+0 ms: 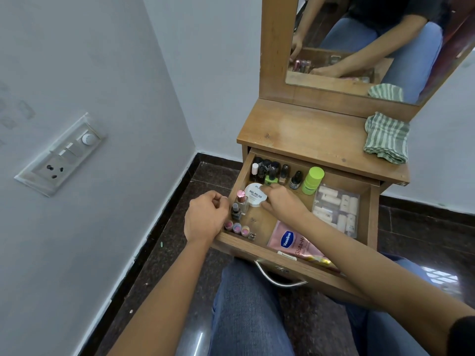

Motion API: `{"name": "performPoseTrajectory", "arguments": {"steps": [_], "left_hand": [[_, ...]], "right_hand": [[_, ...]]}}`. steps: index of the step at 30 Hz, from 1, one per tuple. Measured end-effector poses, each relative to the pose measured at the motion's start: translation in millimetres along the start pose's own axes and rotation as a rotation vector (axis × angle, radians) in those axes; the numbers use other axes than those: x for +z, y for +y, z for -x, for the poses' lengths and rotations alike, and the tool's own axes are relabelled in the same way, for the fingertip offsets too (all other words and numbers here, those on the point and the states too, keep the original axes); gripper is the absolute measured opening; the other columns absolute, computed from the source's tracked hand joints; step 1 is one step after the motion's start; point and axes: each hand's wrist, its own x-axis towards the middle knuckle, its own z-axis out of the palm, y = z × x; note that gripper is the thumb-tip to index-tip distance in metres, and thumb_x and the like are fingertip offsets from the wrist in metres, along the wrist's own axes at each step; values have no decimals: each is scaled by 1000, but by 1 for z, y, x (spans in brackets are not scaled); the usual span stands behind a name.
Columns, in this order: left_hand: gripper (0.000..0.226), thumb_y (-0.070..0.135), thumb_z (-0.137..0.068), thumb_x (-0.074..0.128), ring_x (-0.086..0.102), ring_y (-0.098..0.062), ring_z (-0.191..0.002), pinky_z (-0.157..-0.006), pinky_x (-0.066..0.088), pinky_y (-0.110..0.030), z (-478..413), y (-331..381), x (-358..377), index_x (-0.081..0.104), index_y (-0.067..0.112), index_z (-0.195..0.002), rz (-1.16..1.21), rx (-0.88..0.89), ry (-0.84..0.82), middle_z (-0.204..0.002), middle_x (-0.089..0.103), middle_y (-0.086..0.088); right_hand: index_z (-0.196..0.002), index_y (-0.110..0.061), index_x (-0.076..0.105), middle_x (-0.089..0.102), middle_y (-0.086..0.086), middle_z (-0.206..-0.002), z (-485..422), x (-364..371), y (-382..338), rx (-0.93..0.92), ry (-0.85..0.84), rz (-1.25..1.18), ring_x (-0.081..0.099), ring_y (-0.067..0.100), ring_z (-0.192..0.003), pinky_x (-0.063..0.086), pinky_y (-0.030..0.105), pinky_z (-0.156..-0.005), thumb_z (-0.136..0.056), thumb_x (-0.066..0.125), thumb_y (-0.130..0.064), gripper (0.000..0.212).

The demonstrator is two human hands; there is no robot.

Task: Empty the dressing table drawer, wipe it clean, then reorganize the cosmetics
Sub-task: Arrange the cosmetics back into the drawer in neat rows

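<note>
Two things to report: my right grip (280,204) pinches the white tub (254,194) inside the drawer (373,214); my left grip (205,217) is curled tight, empty, against the drawer's left wall.

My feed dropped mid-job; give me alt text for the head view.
The right hand grips a white nail polish tub inside the open drawer, among small bottles, a green tube and a pink Vaseline pack. The left hand sits curled at the drawer's left wall; a striped cloth lies on the tabletop.
</note>
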Motion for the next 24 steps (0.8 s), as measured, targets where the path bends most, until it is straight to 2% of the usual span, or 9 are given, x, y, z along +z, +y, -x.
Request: {"name": "performPoseTrajectory", "arguments": {"steps": [8,13,24], "left_hand": [[18,34,-92,56,61,-6,-65,-59,46,-25,1,-1,0,66,25,-79,6,10,3,-67,64,10],[19,35,-92,56,62,-8,-67,-66,53,-30,1,-1,0,66,24,-81,5,12,1,-68,64,10],[19,35,-91,56,62,-8,-65,-63,51,-29,2,1,-1,65,25,-77,24,5,-4,-66,64,9]], "right_hand": [[-137,-8,46,53,17,-116,-2,-2,-1,-15,-34,4,58,32,-101,52,40,-79,-94,52,-15,44],[-141,-13,44,52,16,-118,-2,-2,0,-23,-40,-12,58,31,-101,52,39,-80,-95,50,-14,47],[-138,-14,49,53,13,-110,-2,-2,7,-71,-29,-50,58,29,-95,51,39,-78,-94,51,-15,43]]}}
